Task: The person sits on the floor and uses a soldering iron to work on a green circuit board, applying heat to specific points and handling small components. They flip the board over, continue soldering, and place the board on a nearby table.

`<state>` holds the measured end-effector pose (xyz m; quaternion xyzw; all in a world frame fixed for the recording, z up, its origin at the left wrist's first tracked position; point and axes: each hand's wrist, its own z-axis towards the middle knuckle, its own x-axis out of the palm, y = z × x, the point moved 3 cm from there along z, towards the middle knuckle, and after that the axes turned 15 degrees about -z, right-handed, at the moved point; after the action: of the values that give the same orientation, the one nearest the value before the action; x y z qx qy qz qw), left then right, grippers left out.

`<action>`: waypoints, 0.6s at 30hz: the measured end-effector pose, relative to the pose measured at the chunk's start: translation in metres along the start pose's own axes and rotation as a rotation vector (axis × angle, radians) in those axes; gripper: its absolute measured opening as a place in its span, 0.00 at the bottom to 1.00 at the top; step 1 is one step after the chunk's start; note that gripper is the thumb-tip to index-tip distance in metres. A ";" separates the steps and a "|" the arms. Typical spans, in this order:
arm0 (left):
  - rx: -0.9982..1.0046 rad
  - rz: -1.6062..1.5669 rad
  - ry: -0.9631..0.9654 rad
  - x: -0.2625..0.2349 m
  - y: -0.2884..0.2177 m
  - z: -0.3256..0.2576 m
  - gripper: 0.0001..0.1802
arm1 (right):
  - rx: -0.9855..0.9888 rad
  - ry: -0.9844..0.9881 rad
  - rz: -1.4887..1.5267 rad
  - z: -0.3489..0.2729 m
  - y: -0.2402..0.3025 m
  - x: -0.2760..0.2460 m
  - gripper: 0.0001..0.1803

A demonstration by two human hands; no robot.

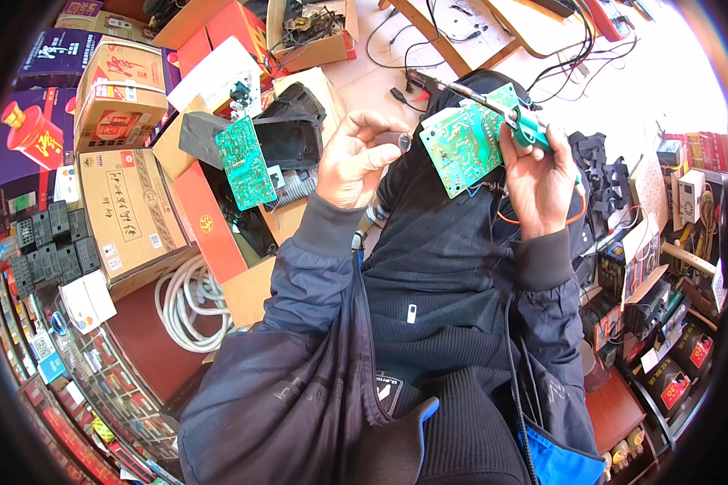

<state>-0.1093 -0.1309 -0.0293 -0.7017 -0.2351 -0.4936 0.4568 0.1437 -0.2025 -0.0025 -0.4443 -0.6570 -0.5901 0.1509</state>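
Note:
My left hand pinches a small short cylinder, round and dark at its end, between thumb and fingers. Its exact kind is too small to make out. In my right hand is a soldering iron with a green handle, its metal shaft slanting up and left over a green circuit board. That board rests at my right thigh, its solder side showing, with the right fingers close to its right edge. The cylinder hangs left of the board, apart from it.
Another green circuit board leans on an open carton beside a black plastic housing. Stacked cardboard boxes and a coiled pale hose stand left. Cables trail on the floor ahead; cluttered shelves line the right.

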 end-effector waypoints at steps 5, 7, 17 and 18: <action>0.045 0.092 -0.006 0.007 -0.003 0.001 0.22 | -0.001 -0.036 0.010 0.001 -0.001 -0.001 0.09; 0.049 0.117 0.003 0.008 -0.004 0.002 0.22 | 0.000 -0.043 0.006 0.001 -0.001 -0.001 0.09; 0.076 0.317 -0.037 0.012 -0.010 0.003 0.21 | 0.002 -0.080 -0.004 0.000 -0.001 0.000 0.10; 0.090 0.354 -0.032 0.014 -0.011 0.003 0.22 | -0.009 -0.082 -0.018 -0.001 0.000 0.000 0.10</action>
<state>-0.1109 -0.1246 -0.0124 -0.7188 -0.1370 -0.3830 0.5638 0.1432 -0.2030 -0.0021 -0.4627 -0.6639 -0.5758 0.1166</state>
